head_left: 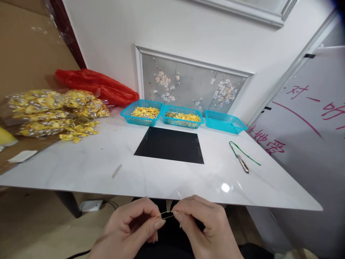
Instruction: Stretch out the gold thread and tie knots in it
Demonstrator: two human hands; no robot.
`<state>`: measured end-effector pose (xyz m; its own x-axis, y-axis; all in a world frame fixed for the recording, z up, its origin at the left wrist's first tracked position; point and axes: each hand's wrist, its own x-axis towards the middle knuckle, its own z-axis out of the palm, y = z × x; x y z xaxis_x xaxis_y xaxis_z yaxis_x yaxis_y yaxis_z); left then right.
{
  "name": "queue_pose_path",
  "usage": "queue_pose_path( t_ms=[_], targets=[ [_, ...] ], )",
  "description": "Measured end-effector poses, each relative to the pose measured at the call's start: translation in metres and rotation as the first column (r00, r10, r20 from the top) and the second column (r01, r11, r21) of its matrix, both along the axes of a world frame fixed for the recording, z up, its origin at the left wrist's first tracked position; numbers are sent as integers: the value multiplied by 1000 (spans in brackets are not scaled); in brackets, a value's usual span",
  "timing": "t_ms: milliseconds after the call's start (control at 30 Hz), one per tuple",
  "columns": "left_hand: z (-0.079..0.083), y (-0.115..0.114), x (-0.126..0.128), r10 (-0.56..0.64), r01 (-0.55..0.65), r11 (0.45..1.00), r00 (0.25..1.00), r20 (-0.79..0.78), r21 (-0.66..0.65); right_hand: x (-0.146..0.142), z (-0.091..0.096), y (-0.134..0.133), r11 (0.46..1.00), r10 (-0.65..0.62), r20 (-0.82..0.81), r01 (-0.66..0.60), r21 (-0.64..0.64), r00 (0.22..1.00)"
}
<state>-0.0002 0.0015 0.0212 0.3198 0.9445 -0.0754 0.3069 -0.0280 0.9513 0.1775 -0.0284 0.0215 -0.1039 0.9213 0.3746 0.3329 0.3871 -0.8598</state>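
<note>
Below the table's front edge, my left hand (132, 226) and my right hand (207, 226) pinch the two ends of a thin gold thread (167, 214) stretched between their fingertips. Both hands hover over my lap, apart from the white table (88, 169). A black mat (171, 145) lies in the table's middle. Behind it stand three turquoise baskets: the left basket (129, 115) and middle basket (164, 120) hold small yellow pieces, while the right basket (237, 126) looks bare.
Clear bags of yellow pieces (51, 111) pile at the left, with a red plastic bag (97, 86) behind. A small metal tool on a green cord (242, 160) lies at the right. A whiteboard with red writing (309, 118) leans beside the table.
</note>
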Motion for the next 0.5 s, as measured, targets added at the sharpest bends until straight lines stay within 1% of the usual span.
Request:
queue_pose_path(
  t_ms=[167, 233, 400, 467, 500],
  targets=[
    [-3, -1, -4, 9, 16, 978, 992, -122, 206, 1, 0, -1, 1000, -19, 5, 19, 1, 1000],
    [-5, -1, -6, 8, 35, 965, 987, -162, 261, 1, 0, -2, 1000, -14, 25, 15, -12, 1000],
    [-6, -4, -8, 1, 101, 926, 963, -271, 363, 0, -1, -2, 999, -3, 71, 6, -44, 997],
    [-6, -6, -9, -14, 118, 926, 959, -282, 358, -1, -1, -1, 999, 1, 73, 1, -37, 997],
    [-6, -6, -8, -14, 108, 935, 963, -269, 337, -2, -2, 0, 1000, 3, 71, -1, -30, 997]
  ],
)
